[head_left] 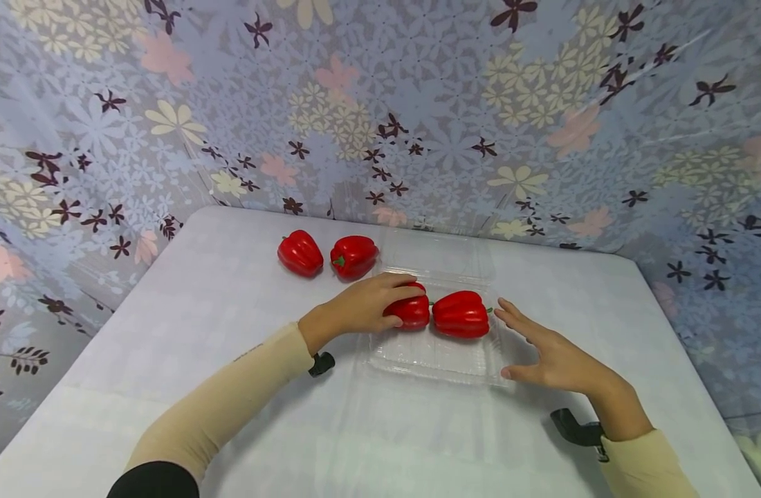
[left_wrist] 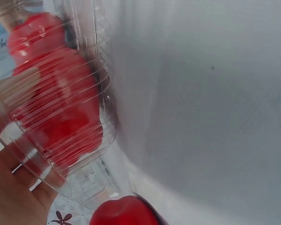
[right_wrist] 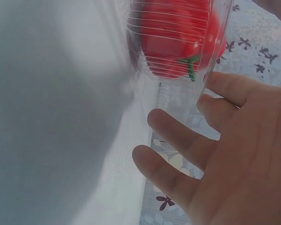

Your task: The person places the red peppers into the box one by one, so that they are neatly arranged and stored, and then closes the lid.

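A clear plastic clamshell box point(head_left: 433, 360) lies with its lid folded back toward the wall. Inside it are two red bell peppers side by side. My left hand point(head_left: 364, 303) grips the left bell pepper point(head_left: 414, 313) from above, thumb on the near side and fingers over the far side. The right bell pepper point(head_left: 461, 315) sits against it, its green stem toward my right hand point(head_left: 557, 356). That right hand is spread at the box's right rim, fingers extended and holding nothing. In the right wrist view, fingertips overlap the ribbed box wall point(right_wrist: 175, 28).
Two more red peppers, one on the left point(head_left: 300, 254) and one nearer the lid point(head_left: 354, 257), lie on the white-covered table point(head_left: 231, 290) behind my left hand. A flowered curtain point(head_left: 380, 104) hangs behind the table's far edge. The transparent lid point(head_left: 436, 254) lies toward it.
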A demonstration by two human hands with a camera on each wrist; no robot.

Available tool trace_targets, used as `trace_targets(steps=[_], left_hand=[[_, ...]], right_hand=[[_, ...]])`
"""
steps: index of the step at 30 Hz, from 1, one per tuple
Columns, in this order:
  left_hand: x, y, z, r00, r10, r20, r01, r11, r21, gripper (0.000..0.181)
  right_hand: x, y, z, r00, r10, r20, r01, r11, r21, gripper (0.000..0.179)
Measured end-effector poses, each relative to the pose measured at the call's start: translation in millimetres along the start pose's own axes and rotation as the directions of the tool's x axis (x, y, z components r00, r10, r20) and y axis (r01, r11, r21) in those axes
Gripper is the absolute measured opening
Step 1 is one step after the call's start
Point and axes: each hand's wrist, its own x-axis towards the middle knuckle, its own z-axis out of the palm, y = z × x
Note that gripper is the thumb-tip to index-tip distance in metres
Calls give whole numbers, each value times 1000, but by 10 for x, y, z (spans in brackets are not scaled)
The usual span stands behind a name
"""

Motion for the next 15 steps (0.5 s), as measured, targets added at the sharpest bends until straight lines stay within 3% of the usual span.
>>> trace_targets(steps=[15], left_hand=[[5,17,42,1000,-7,-13,8,1000,3,61]], right_hand=[[-7,-18,-1,1000,7,9,-7,1000,10,92]])
